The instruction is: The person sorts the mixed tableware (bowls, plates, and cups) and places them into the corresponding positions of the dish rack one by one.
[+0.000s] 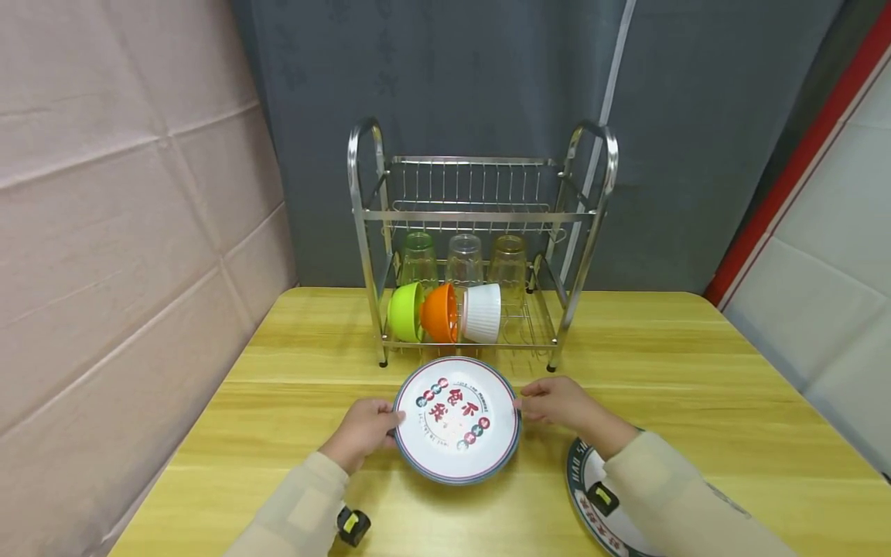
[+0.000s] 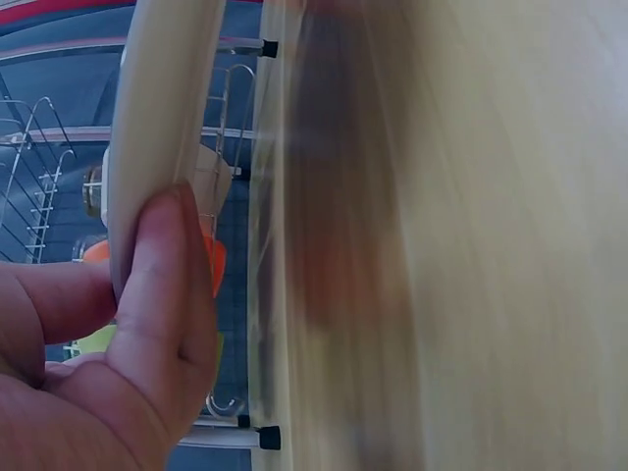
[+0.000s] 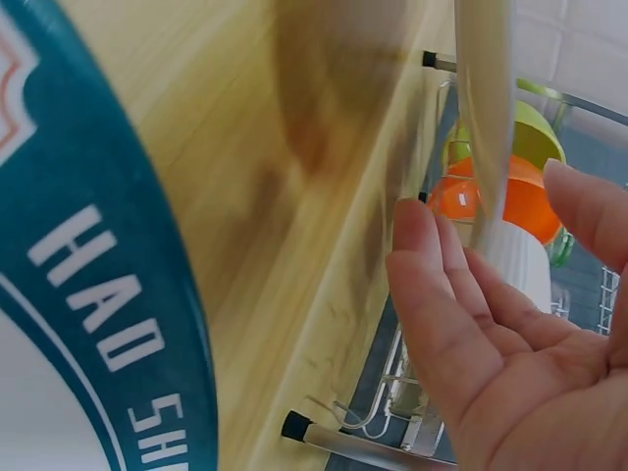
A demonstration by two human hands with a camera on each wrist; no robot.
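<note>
Both hands on one white plate with red characters and a blue-green rim, lifted just above the wooden worktop, in front of the dish rack. Left hand at plate's left edge, thumb and fingers pinching the rim, grip narrow, closed on the plate. Right hand at plate's right edge; in right wrist view fingers only loosely curved, thumb on one side of the rim and fingers on the other, grip fairly wide, contact hard to tell. Second plate with dark teal border and white lettering flat on worktop under right forearm, near front edge. Rack lower tier: green bowl, orange bowl, white ribbed bowl on edge side by side; three upturned glasses behind them. Upper tier bare wire. Small black wrist cameras on both sleeves.
</note>
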